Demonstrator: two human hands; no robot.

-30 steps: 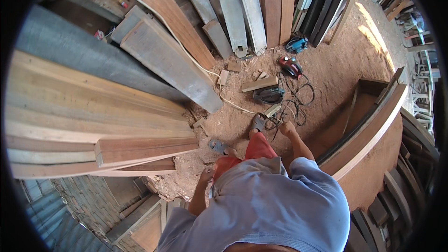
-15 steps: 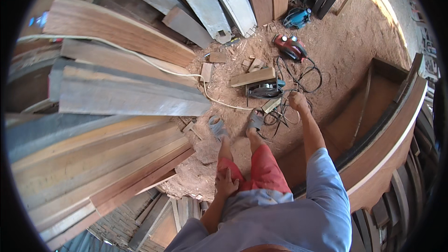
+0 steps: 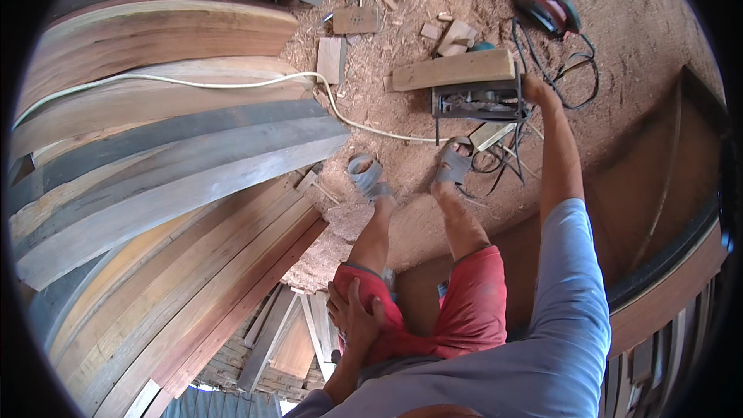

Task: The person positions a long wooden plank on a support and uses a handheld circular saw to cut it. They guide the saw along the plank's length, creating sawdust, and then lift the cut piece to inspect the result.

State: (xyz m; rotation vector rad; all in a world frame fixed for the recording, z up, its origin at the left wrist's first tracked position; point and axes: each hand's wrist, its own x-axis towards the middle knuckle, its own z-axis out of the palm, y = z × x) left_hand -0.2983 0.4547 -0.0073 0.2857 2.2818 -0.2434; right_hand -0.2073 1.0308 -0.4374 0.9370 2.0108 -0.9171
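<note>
At the right end of a circular saw [image 3: 476, 102] is my right hand [image 3: 534, 91], closed on it, its fingers partly hidden behind the saw's frame. The saw has a dark metal base, and a pale wooden block [image 3: 453, 70] lies along its far side. My left hand [image 3: 356, 316] rests on my left thigh over the red shorts, holding nothing, fingers spread. A small wood offcut [image 3: 491, 135] and dark cable lie just below the saw, near my right sandal [image 3: 457, 153].
A red power planer [image 3: 538, 1] with a coiled black cord lies at the far right. Stacked planks [image 3: 170, 178] fill the left, crossed by a white cable [image 3: 224, 83]. A large wooden frame [image 3: 658, 279] curves along the right. Shavings and offcuts [image 3: 331, 60] cover the ground.
My right hand has moved forward onto the saw, which now shows its base frame more fully. My view has moved lower and closer. My left hand stays on the thigh, its fingers spread wider.
</note>
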